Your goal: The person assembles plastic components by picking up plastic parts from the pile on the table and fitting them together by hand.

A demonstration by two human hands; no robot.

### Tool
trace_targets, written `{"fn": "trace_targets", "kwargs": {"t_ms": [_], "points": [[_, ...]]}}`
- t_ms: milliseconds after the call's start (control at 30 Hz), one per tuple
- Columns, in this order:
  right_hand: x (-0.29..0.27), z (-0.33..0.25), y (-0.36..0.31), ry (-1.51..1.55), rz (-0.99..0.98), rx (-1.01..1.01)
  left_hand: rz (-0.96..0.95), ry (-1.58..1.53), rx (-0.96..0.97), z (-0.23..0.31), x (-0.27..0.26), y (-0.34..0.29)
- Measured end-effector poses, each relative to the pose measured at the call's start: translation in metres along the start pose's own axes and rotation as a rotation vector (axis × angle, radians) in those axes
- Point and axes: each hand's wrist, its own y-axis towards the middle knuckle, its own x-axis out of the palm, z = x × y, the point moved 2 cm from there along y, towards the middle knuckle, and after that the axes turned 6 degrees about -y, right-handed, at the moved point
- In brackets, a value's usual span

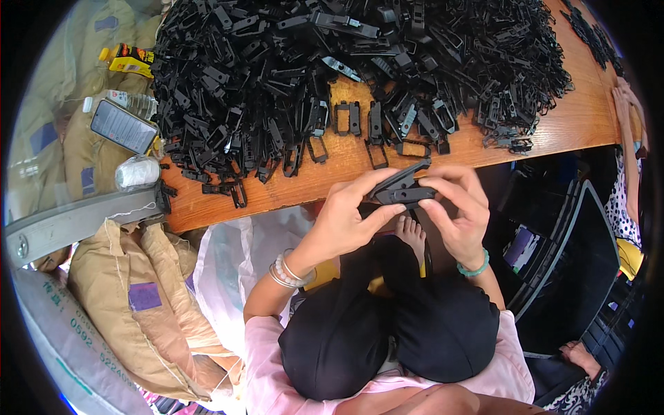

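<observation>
Just off the near edge of the table, my left hand (349, 213) and my right hand (458, 207) are held close together. Between them is a black plastic part (403, 195), long and narrow, with a slanted upper piece that rises toward the upper right. My left thumb and fingers pinch its left end, while the right thumb and fingers grip the opposite end. Whether it is one piece or two fitted together I cannot make out. Beyond my hands, a large heap of similar black parts (277, 76) covers much of the table (277, 199); several rectangular black frames lie loose at its near edge.
To the left are a phone (124, 127), a yellow-capped bottle (131, 60), a clear bottle (142, 104) and a white thread spool (137, 171). Brown sacks (104, 304) stand lower left. Black crates (529, 249) are at right. Another person's arm (628, 131) reaches the table's right end.
</observation>
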Motion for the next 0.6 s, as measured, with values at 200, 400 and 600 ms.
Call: {"fn": "trace_targets", "kwargs": {"t_ms": [200,400,600], "points": [[0.000,-0.008,0.002,0.105,-0.086,0.104,-0.059,0.122,0.003,0.015,0.000,-0.007],[-0.004,-0.005,-0.001,0.201,-0.104,0.074,-0.093,-0.305,-0.140,0.007,0.002,-0.008],[0.005,0.016,-0.016,0.080,-0.617,0.247,0.131,0.480,0.131,0.008,-0.032,0.002]]}}
